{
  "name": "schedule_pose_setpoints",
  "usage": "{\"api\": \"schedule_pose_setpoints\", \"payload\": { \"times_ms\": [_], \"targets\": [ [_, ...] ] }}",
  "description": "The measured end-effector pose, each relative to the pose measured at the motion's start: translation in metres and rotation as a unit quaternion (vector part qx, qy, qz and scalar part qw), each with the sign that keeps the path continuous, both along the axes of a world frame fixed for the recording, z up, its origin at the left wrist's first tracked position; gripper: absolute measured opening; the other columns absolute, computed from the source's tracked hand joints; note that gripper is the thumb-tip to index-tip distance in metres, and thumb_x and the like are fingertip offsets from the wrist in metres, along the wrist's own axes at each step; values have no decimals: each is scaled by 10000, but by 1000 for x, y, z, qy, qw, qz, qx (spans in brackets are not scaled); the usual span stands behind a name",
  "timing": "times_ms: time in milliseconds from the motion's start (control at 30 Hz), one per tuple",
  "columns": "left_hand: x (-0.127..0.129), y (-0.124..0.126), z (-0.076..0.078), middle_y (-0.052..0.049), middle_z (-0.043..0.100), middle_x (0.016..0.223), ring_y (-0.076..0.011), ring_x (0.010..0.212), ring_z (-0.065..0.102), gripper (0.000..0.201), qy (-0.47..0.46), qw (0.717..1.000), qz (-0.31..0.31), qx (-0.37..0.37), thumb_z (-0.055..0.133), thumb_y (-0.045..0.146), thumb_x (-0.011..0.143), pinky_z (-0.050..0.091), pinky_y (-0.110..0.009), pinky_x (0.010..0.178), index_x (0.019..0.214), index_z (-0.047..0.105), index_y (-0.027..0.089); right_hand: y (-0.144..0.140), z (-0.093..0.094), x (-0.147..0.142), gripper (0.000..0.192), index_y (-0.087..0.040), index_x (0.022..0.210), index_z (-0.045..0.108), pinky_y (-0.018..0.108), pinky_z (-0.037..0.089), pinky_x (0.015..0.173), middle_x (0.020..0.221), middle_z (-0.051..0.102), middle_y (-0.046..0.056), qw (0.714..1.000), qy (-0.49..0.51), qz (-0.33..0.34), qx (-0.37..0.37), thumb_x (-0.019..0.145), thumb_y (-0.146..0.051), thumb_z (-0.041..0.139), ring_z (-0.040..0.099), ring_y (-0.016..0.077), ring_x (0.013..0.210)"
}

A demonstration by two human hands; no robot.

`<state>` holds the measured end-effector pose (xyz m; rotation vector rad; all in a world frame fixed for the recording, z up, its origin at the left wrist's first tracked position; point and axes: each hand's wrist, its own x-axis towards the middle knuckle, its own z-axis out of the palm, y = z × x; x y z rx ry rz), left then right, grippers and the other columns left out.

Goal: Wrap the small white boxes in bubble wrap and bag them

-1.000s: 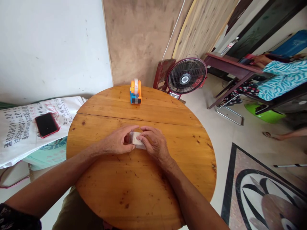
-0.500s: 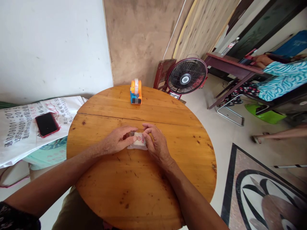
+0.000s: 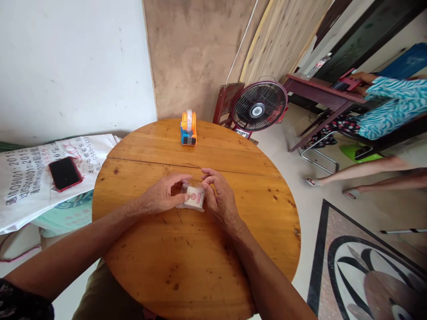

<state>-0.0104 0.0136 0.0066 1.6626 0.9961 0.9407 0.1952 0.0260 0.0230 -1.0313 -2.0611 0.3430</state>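
Note:
A small pale packet with red print [image 3: 194, 198], wrapped in clear crinkled plastic, lies near the middle of the round wooden table [image 3: 187, 262]. My left hand [image 3: 167, 192] grips its left side, thumb pressed on the top and fingers curled behind. On the other side, my right hand [image 3: 218, 198] pinches the plastic at the right edge between thumb and forefinger. Farther back on the table stands an orange and blue tape dispenser [image 3: 189, 129] with a roll of clear tape, touched by neither hand.
A phone with a red edge [image 3: 65, 173] lies on a white printed sack [image 3: 23, 178] at left. Behind the table, a dark red fan [image 3: 260, 106] stands by a wooden chair [image 3: 227, 104]. At right, a seated person in a patterned top [image 3: 396, 104] and another person's legs [image 3: 370, 171] show.
The packet has turned a little, and more of its printed face shows. My right fingers have shifted onto its plastic edge. In the background, another person's legs have come further into view.

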Motion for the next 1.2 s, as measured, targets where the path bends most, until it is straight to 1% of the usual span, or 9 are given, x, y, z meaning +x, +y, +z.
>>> {"api": "schedule_pose_setpoints", "payload": {
  "times_ms": [100, 167, 367, 500, 700, 767, 867, 1033, 1200],
  "targets": [
    [2, 0, -5, -131, 611, 1186, -238, 1060, 627, 608, -62, 997, -32, -42, 679, 345, 812, 517, -419, 931, 1353, 485, 147, 0, 0, 1, 135, -234, 855, 512, 425, 471, 918, 1120, 680, 124, 1000, 4, -5, -2, 962, -260, 434, 630, 257, 1117],
    [3, 0, -9, -127, 602, 1194, -238, 1071, 626, 626, -81, 995, -41, -47, 686, 325, 811, 518, -419, 935, 1373, 464, 162, 1, 0, 1, 129, -232, 861, 515, 430, 470, 918, 1154, 672, 130, 1000, 5, -7, -4, 960, -263, 437, 630, 260, 1115],
    [2, 0, -11, -149, 540, 1364, -279, 1259, 537, 665, -59, 997, -40, 19, 713, 242, 790, 424, -453, 1078, 1403, 461, 192, 1, 0, 2, 138, -226, 869, 512, 434, 470, 908, 1179, 660, 143, 1000, 17, -9, 1, 970, -280, 436, 626, 259, 1119],
    [1, -1, -11, -132, 510, 1435, -287, 1325, 496, 709, -60, 995, -64, 44, 708, 181, 791, 379, -447, 1129, 1442, 430, 230, 0, 4, 4, 146, -232, 868, 513, 429, 459, 939, 1190, 654, 133, 999, 30, -22, 3, 980, -288, 436, 609, 248, 1146],
    [-1, -4, -12, -132, 456, 1497, -292, 1362, 463, 744, -49, 993, -87, 58, 723, 229, 814, 368, -430, 1141, 1474, 380, 243, -1, 9, 7, 154, -229, 863, 516, 425, 450, 970, 1215, 639, 131, 997, 70, -36, -13, 979, -305, 450, 611, 237, 1139],
    [0, -4, -11, -139, 460, 1489, -295, 1348, 476, 738, -44, 993, -87, 63, 724, 231, 812, 376, -432, 1132, 1467, 385, 233, -1, 10, 8, 157, -228, 859, 520, 424, 445, 974, 1211, 641, 132, 996, 79, -41, -18, 978, -308, 457, 606, 236, 1147],
    [0, -4, -8, -137, 519, 1425, -286, 1290, 527, 710, -40, 993, -92, 66, 714, 225, 808, 407, -425, 1100, 1445, 400, 223, 0, 10, 9, 167, -227, 856, 524, 416, 442, 978, 1209, 643, 133, 994, 91, -46, -24, 981, -313, 455, 605, 226, 1144],
    [0, -5, 2, -150, 545, 1392, -306, 1275, 535, 533, -18, 992, -109, 62, 703, 245, 794, 425, -436, 1071, 1297, 537, 181, 3, 7, 10, 177, -225, 842, 532, 400, 443, 980, 1185, 652, 125, 992, 110, -48, -30, 978, -313, 460, 602, 220, 1151],
    [1, -7, 6, -156, 556, 1397, -308, 1278, 541, 613, -22, 993, -118, 5, 709, 238, 789, 431, -447, 1073, 1359, 497, 167, 3, 7, 10, 190, -219, 845, 562, 380, 444, 976, 1175, 660, 109, 988, 136, -52, -50, 976, -322, 470, 611, 208, 1123]
  ]
}}
